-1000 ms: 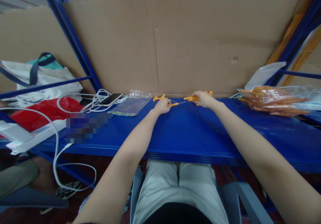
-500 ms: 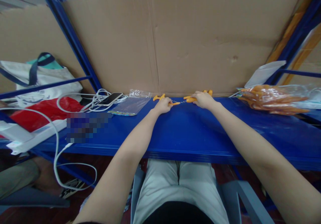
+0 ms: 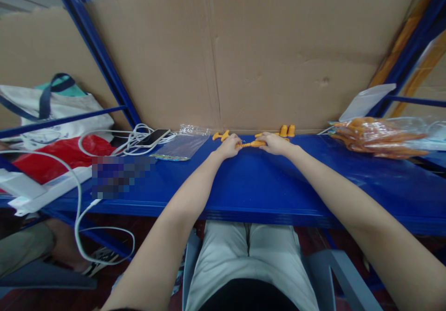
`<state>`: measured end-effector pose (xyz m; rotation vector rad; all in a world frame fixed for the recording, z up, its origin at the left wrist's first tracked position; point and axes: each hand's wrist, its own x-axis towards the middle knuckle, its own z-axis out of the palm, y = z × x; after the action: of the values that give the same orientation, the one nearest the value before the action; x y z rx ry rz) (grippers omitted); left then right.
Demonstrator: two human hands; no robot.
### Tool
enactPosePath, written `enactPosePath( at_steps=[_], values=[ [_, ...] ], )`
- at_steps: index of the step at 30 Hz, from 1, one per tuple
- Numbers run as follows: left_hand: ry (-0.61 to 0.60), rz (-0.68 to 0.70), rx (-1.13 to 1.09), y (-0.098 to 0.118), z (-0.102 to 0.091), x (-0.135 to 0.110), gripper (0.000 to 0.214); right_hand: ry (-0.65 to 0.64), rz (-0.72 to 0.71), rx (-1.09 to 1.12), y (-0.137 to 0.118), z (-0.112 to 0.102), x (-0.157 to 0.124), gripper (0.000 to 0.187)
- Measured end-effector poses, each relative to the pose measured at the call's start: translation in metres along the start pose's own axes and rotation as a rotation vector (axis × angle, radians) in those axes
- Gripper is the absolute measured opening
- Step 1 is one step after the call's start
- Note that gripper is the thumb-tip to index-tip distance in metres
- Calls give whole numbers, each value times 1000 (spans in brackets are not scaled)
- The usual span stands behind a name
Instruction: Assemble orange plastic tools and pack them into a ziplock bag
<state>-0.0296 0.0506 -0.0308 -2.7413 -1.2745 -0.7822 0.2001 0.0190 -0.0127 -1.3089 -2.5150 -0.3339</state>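
At the back of the blue tabletop, my left hand (image 3: pixel 230 147) is closed on one end of an orange ribbed plastic rod (image 3: pixel 248 145). From the right, my right hand (image 3: pixel 274 144) grips a smooth orange plastic piece (image 3: pixel 258 143), which meets or nearly meets the rod's end. My fingers hide much of both parts. Just beyond my left hand lies a branched orange piece (image 3: pixel 221 136). Two short orange caps (image 3: pixel 287 130) stand behind my right hand, near the cardboard.
A clear plastic bag (image 3: pixel 183 145) lies to the left, beside a phone (image 3: pixel 153 138) and coiled white cables. At the right is a bag of orange parts (image 3: pixel 376 137). A cardboard sheet (image 3: pixel 261 60) walls off the back. Another person's leg (image 3: pixel 28 248) shows lower left.
My right hand has moved left with the orange piece, closing the gap to the ribbed rod. The thin chain-like link between them is now mostly out of sight. My left hand has barely moved.
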Motion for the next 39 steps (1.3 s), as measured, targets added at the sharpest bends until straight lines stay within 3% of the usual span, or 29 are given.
enactPosePath(
  at_steps=[7, 14, 20, 26, 31, 35, 39],
  values=[
    [-76, -212, -89, 4, -3, 1, 28, 95, -15, 61, 2, -1, 0, 33],
    [-2, -149, -87, 5, -4, -1, 17, 5, 30, 45, 1, -1, 1, 26],
    [46, -168, -88, 6, -5, 1, 19, 21, 93, 130, 0, -1, 2, 26],
    [63, -143, -71, 4, -4, 1, 23, 11, 257, 394, 0, 0, 3, 36],
    [77, -181, -63, 5, -5, -2, 20, -49, 418, 817, 2, -3, -3, 50],
    [71, -199, -76, 9, -6, -3, 19, -10, 465, 1082, 4, -8, -9, 38],
    [56, -230, -91, 14, -7, -4, 18, -9, 589, 1178, -1, -12, -9, 9]
  ],
)
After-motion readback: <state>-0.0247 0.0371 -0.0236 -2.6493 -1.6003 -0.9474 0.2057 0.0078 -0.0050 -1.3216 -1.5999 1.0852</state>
